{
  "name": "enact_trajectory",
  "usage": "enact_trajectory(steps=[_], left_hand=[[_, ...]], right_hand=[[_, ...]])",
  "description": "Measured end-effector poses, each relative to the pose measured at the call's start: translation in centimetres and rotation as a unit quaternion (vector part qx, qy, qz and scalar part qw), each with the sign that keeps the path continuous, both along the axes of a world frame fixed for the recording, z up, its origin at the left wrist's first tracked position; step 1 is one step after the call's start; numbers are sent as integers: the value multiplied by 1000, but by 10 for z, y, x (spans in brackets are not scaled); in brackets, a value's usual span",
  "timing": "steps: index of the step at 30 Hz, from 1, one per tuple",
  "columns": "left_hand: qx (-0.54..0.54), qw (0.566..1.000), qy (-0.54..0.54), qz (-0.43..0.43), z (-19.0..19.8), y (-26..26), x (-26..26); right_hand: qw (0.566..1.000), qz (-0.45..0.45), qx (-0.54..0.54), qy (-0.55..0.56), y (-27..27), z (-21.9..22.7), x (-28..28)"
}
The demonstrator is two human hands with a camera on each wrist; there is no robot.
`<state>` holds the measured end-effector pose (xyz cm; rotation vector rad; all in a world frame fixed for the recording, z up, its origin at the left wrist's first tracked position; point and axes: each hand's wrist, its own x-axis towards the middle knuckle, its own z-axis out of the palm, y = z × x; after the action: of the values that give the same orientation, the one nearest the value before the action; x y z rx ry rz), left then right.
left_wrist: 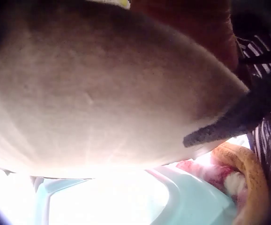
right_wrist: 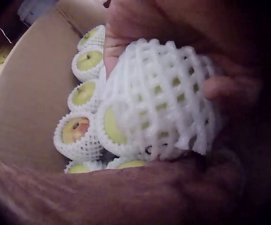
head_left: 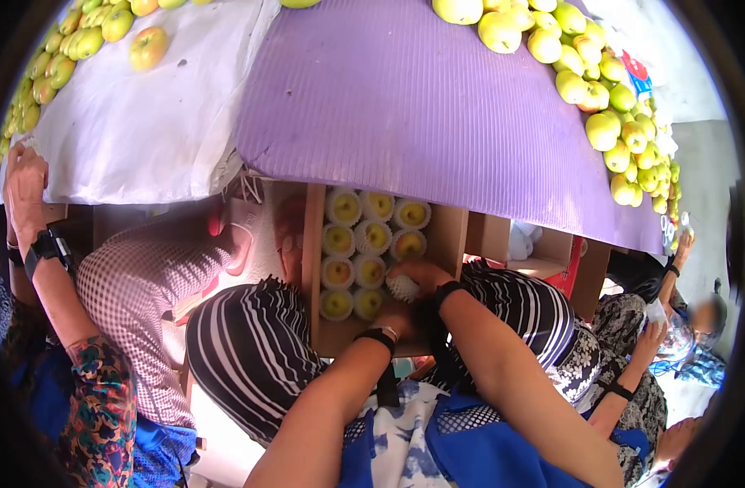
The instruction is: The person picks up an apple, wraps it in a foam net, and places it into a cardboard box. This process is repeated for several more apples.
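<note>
An apple in a white foam net (right_wrist: 166,93) is gripped by my right hand (head_left: 421,275), whose fingers and thumb curve round it in the right wrist view. My left hand (head_left: 401,319) is in shadow at the near end of the cardboard box (head_left: 313,268). In the right wrist view it crosses below the held apple, close to its net; its fingertips are hidden. Rows of netted apples (head_left: 337,239) fill the box's left and middle. The left wrist view shows mostly a blurred stretch of skin (left_wrist: 102,93).
A purple corrugated sheet (head_left: 372,98) covers the table ahead, with loose apples (head_left: 572,57) piled at right. More apples (head_left: 87,41) lie beyond a white sheet (head_left: 169,122) at left. People sit on both sides. Another cardboard box (head_left: 543,248) stands under the table's edge.
</note>
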<state>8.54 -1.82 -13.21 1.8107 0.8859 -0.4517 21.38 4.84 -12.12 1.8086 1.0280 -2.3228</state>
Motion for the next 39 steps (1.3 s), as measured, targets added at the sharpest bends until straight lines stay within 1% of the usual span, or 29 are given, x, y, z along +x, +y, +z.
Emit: enact_trajectory(steps=[1,2,3,4,5,6,8,9,11,12,13,14,15,16,17,18,19,20,21,22,23,24,26,28,33,34,35,36,39], left_hand=[[0,1000,1,0,3,2,0],[-9,1000,7,-13,6,3,-2],[-19,999,14,-26,9,4,-3],[-21,999,15,-26,12,5,-4],[-38,999,12,-6,15,7,-5],[-55,998,9,13,16,7,-6],[-63,998,4,25,12,5,-7],[-68,997,-3,38,12,4,-7],[-75,996,5,37,13,4,-7],[-80,996,11,38,19,8,-7],[-80,996,11,37,25,11,-8],[-60,997,16,35,32,14,-9],[-41,998,22,34,37,15,-11],[-43,998,24,34,36,12,-11],[-38,998,17,55,32,8,-11],[-32,996,11,77,27,5,-11],[-33,996,11,77,18,-2,-10],[3,999,18,39,6,-11,-9],[39,999,25,1,0,-16,-9],[38,999,26,2,11,-9,-11],[-3,999,51,13,22,0,-12],[-45,996,76,25,30,6,-12],[-59,995,76,29,30,7,-13],[-74,994,76,32,27,5,-14],[-70,995,45,61,29,4,-15],[-71,995,46,61,22,-1,-14],[-37,997,38,51,10,-10,-12],[-2,999,31,42,8,-12,-12],[5,999,30,31,4,-14,-13]], right_hand=[[969,121,214,29,-4,-11,6],[878,234,414,56,-10,-23,11],[879,234,413,58,-10,-20,7],[956,141,255,35,-8,-10,-2],[995,44,88,11,-6,-1,-10],[995,44,86,13,-2,3,-13],[999,18,-37,-5,5,8,-18],[999,18,-39,-4,6,11,-19],[998,50,31,18,6,14,-18],[998,49,31,17,7,13,-22],[997,-59,-20,-47,7,9,-31],[978,-165,-70,-110,6,4,-35],[978,-165,-71,-110,1,-4,-34],[979,-154,0,-134,-8,-16,-32],[975,-143,71,-157,-15,-28,-30],[975,-143,70,-157,-19,-38,-28],[971,-97,117,-188,-21,-44,-26],[961,-50,163,-217,-24,-51,-25],[962,-49,162,-216,-23,-47,-27],[951,-5,174,-256,-19,-37,-32],[936,40,186,-295,-17,-31,-35],[937,40,185,-294,-19,-35,-35],[921,66,223,-314,-26,-45,-32],[917,74,234,-313,-25,-37,-33],[908,95,258,-316,-27,-39,-31],[900,104,275,-320,-29,-39,-31],[892,112,293,-325,-30,-40,-30],[892,112,292,-325,-30,-38,-31],[891,116,277,-339,-28,-37,-34]])
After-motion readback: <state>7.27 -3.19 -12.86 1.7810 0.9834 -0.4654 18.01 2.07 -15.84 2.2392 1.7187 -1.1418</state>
